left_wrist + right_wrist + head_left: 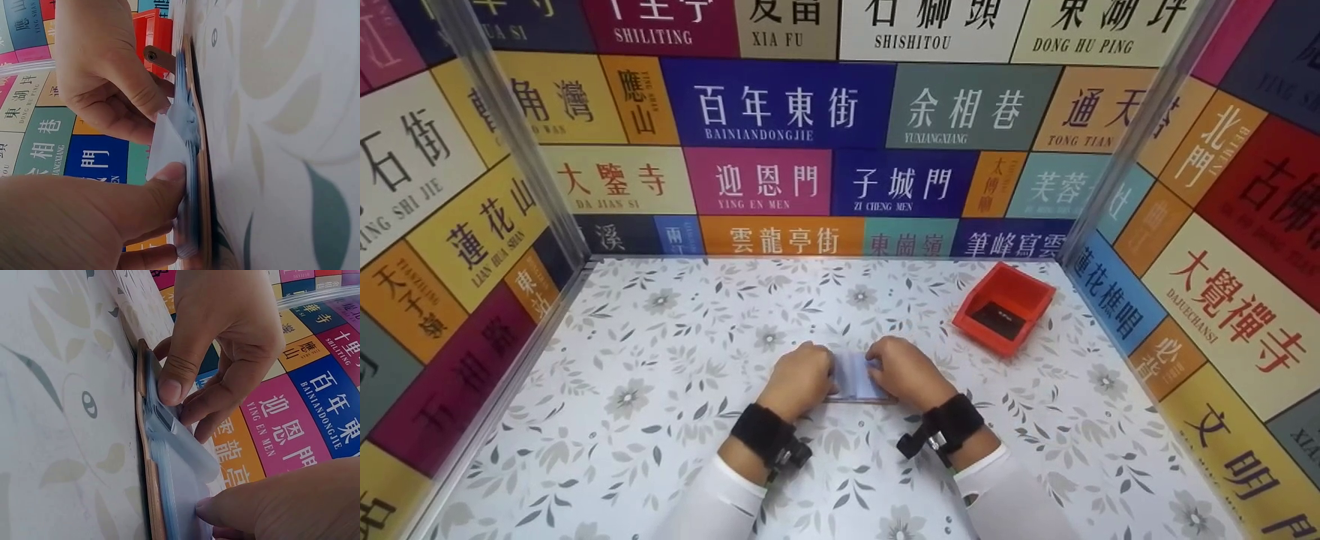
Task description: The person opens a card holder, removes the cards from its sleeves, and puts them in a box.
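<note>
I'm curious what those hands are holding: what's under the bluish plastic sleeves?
Beneath the bluish plastic sleeves is a brown cover, its edge showing along the tabletop. The sleeves hide most of the cover's inner side, so I can't describe it.

The pale-blue, see-through pocket pages (pixel 183 495) look like thin, smooth plastic, glossy where they bend. Under them, the thin brown cover (pixel 152 495) passes for leather or an imitation of it, with little shine; its short brown strap (pixel 163 61) seems the same stuff, bearing a round dark stud (pixel 151 55) that looks metallic. That red open bin (pixel 1024 281) is smooth, hard plastic with a soft sheen. Both black wristbands (pixel 763 433) look like matt, slightly fuzzy cloth, and a small silvery fitting (pixel 936 441) glints like metal. The white sleeves (pixel 1005 495) are plain, dull fabric. The white leaf-patterned tabletop (pixel 660 442) appears smooth and mostly matt, the multicoloured lettered walls (pixel 776 97) flat and smooth, with shiny, clear plastic-looking corner strips (pixel 1136 112).
</note>
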Demonstrator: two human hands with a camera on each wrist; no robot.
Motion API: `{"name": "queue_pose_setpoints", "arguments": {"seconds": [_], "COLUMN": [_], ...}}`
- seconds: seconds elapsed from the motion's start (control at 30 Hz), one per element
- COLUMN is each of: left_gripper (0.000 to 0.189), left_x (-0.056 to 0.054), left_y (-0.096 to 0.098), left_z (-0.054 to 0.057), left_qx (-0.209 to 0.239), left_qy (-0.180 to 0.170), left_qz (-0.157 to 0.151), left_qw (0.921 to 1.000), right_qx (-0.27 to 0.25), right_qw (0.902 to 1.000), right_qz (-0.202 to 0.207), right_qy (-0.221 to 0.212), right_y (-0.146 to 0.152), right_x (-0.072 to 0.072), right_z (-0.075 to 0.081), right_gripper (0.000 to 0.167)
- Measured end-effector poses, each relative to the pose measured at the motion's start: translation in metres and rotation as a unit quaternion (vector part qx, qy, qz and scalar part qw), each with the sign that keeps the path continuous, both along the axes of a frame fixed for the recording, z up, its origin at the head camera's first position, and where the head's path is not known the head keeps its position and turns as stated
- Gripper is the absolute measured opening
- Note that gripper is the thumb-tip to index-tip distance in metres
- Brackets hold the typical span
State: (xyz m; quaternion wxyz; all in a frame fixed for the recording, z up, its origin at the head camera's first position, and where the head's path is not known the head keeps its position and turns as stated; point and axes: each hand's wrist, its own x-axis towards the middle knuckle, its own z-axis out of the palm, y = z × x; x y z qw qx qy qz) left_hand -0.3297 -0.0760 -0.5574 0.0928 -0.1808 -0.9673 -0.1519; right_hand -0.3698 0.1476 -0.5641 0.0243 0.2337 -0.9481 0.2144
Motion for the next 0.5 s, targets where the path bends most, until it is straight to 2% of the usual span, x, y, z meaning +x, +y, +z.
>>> {"name": "queue_pose_setpoints", "arguments": {"seconds": [0.23, 0.5], "left_gripper": [0.015, 0.014], "left_x": [-0.0005, -0.0008], "left_y": [-0.0003, -0.0003], "left_z": [-0.0008, -0.002], "left_qx": [-0.006, -0.016], "left_qy": [-0.011, 0.002], "left_qz": [-0.003, -0.007], "left_qw": [0.9999, 0.9998], "right_qx": [0.004, 0.0], "right_qw": [0.9998, 1.0], "right_qz": [0.015, 0.006], "right_qy": [0.01, 0.0], "right_y": [0.001, 0.0023], "right_x": [-0.0008, 0.0002], "right_z": [-0.0002, 0.0015], "right_gripper": [0.018, 0.019]}}
